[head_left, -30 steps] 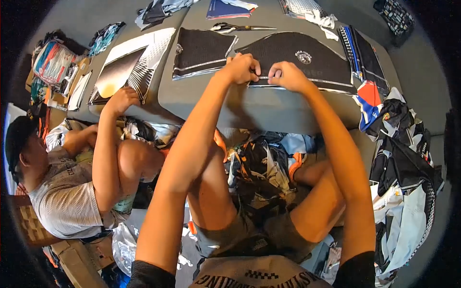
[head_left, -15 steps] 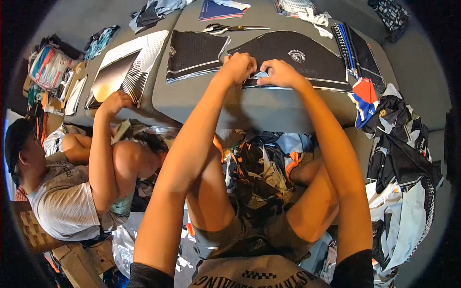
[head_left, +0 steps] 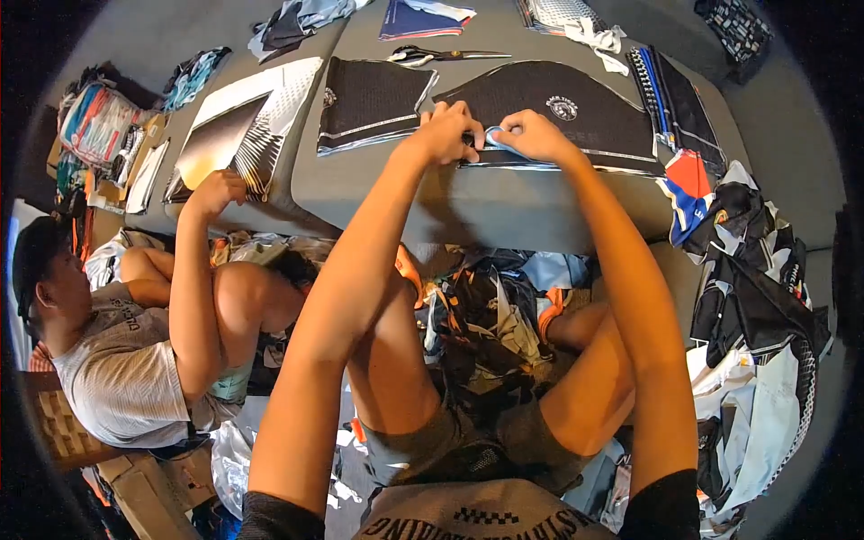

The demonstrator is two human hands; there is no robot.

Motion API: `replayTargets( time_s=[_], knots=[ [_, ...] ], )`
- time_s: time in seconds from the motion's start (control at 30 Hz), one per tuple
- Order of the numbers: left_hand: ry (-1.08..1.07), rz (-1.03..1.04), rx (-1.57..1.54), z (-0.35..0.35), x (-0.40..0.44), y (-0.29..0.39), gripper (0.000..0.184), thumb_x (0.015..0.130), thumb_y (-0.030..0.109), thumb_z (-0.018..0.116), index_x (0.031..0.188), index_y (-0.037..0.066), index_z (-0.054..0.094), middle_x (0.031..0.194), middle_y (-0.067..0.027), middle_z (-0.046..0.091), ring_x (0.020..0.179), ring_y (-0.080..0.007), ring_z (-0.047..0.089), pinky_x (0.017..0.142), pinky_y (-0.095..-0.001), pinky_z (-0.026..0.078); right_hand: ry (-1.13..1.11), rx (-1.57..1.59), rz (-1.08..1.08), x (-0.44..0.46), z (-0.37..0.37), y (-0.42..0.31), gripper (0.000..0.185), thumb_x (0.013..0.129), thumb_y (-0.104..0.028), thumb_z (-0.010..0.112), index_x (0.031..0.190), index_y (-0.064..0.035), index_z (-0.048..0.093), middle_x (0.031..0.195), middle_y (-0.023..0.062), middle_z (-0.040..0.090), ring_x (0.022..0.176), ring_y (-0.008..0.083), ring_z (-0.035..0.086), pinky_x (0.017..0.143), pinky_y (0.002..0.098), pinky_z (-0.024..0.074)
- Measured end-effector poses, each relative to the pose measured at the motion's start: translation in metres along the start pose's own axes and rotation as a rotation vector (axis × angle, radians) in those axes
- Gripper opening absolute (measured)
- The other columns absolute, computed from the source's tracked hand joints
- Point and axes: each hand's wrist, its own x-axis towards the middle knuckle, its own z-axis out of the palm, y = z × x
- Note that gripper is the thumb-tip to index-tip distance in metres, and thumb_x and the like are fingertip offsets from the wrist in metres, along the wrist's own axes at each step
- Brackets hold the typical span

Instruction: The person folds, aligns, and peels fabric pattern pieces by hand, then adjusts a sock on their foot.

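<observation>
While pinching turned-up pale-blue layer (head_left: 495, 137) in right hand (head_left: 533, 137), curls left hand (head_left: 445, 133) at near-left corner of black panel stack (head_left: 603, 112).
Has stack under and just beyond fingertips, long axis running off rightward; has left hand nearer its left end. Cannot tell exact left grip, with fingertips partly hidden.

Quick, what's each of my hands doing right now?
Left hand: partly curled at the black panel's near edge, grip unclear.
Right hand: thumb and fingers pinching a light-blue layer there.
</observation>
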Motion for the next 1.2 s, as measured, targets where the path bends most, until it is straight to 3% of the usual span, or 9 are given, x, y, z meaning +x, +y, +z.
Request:
replayTargets(
  time_s=[0.2, 0.33, 0.53, 0.67, 1.2],
  knots=[
    [0.063, 0.066, 0.016, 0.009, 0.008, -0.009, 0.013, 0.071, 0.021, 0.071, 0.084, 0.023, 0.068, 0.098, -0.0006, 0.048, 0.097, -0.0232, 0.044, 0.087, -0.0422, 0.033, -0.023, 0.071, -0.012, -0.005, -0.001, -0.004, 0.025, 0.075, -0.034, 0.068, 0.084, -0.0101, 0.067, 0.067, 0.004, 0.06, 0.058, 0.0181, 0.053, 0.059, 0.0319, 0.0441],
    [0.159, 0.061, -0.058, 0.014, 0.018, -0.015, 0.014, 0.071, 0.023, 0.072, 0.084, 0.023, 0.068, 0.1, -0.0009, 0.049, 0.1, -0.0239, 0.044, 0.085, -0.0425, 0.035, -0.139, 0.102, 0.017, -0.014, -0.009, -0.022, 0.02, 0.076, -0.024, 0.07, 0.087, -0.0075, 0.065, 0.063, 0.0018, 0.054, 0.055, 0.011, 0.044, 0.052, 0.025, 0.0369],
    [0.064, -0.009, -0.138, 0.008, 0.012, 0.0, 0.015, 0.07, 0.024, 0.072, 0.085, 0.022, 0.068, 0.103, -0.0011, 0.05, 0.103, -0.024, 0.043, 0.085, -0.0428, 0.036, -0.161, 0.093, -0.036, -0.014, -0.008, -0.015, 0.028, 0.072, -0.026, 0.073, 0.092, -0.008, 0.064, 0.067, 0.0025, 0.054, 0.056, 0.0112, 0.044, 0.052, 0.0241, 0.0365],
    [0.018, 0.016, -0.012, 0.002, 0.005, -0.001, 0.014, 0.07, 0.024, 0.073, 0.084, 0.022, 0.069, 0.107, -0.0005, 0.051, 0.105, -0.0234, 0.043, 0.088, -0.0432, 0.035, -0.159, 0.19, -0.069, -0.01, -0.005, -0.007, 0.033, 0.069, -0.027, 0.076, 0.092, -0.0074, 0.064, 0.069, 0.0031, 0.055, 0.057, 0.0114, 0.045, 0.052, 0.0241, 0.0362],
    [-0.026, -0.014, -0.139, 0.007, 0.015, -0.013, 0.012, 0.069, 0.02, 0.074, 0.08, 0.023, 0.071, 0.12, 0.0011, 0.048, 0.107, -0.0247, 0.043, 0.091, -0.0449, 0.034, -0.228, 0.202, -0.035, -0.01, -0.009, -0.012, 0.033, 0.068, -0.029, 0.077, 0.091, -0.0088, 0.065, 0.068, 0.0034, 0.055, 0.057, 0.0109, 0.045, 0.051, 0.0238, 0.0354]
  ],
)
